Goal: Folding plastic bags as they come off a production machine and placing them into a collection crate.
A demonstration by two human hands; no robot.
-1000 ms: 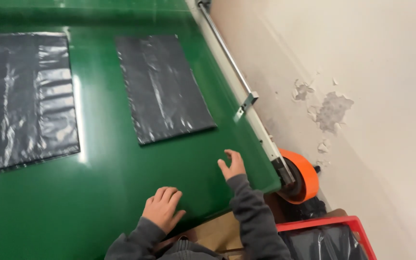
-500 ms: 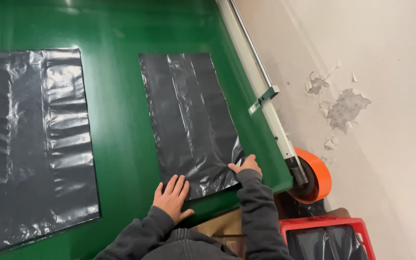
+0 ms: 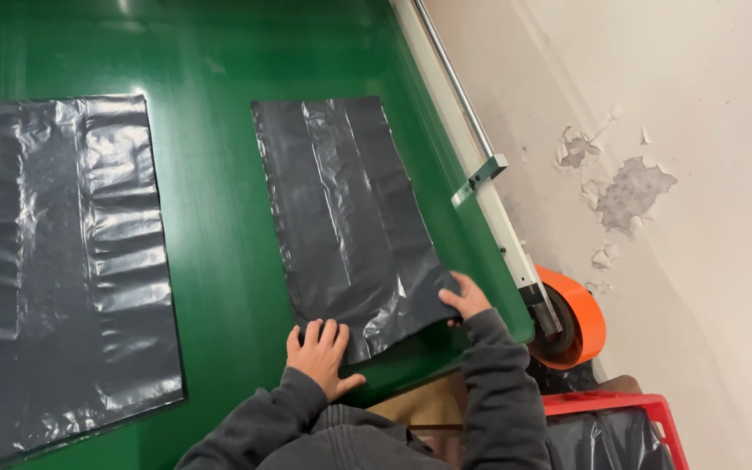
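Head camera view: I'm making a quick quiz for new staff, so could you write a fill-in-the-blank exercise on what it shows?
1. Both hands, the left hand and the right hand, rest on the near edge of a flat ____ plastic bag.
2. The bag lies on a ____ belt.
3. A second, larger dark bag lies on the side of the person's ____ hand.
4. The wheel at the belt's end is ____.

Missing words: black; green; left; orange
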